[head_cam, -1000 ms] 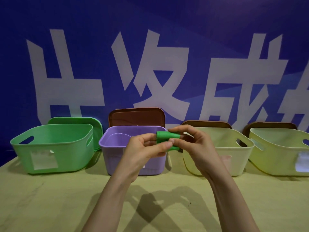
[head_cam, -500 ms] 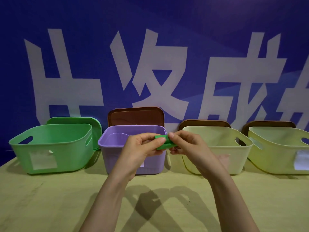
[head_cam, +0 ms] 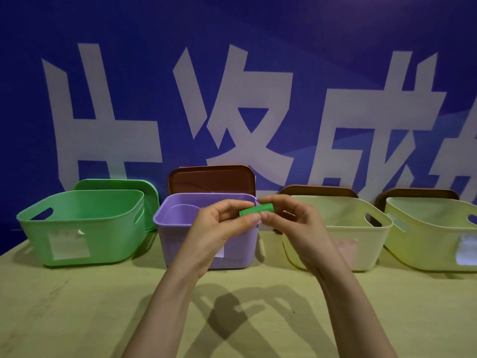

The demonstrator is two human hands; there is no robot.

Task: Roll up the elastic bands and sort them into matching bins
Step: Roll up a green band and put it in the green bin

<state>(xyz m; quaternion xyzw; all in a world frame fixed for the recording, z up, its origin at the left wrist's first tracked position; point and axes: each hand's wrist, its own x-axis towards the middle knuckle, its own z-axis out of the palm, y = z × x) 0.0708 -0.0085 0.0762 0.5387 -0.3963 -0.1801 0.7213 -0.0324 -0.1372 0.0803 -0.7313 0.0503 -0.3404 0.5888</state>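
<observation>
- Fingers [head_cam: 249, 220] of my left hand [head_cam: 222, 228] and right hand [head_cam: 294, 226] pinch the rolled green elastic band [head_cam: 256, 210] before the purple plastic bin [head_cam: 180, 236];
- rolling looks done; green plastic bin [head_cam: 77, 228], nine o'clock, awaits.

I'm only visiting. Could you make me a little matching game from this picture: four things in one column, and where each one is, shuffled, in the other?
Things:
1. green bin
2. purple bin
3. green rolled band
4. tall brown lid

Places:
A. pinched between the left hand and the right hand
B. leftmost on the table
C. standing behind the purple bin
D. second bin from the left

Pairs: 1-B, 2-D, 3-A, 4-C
</observation>
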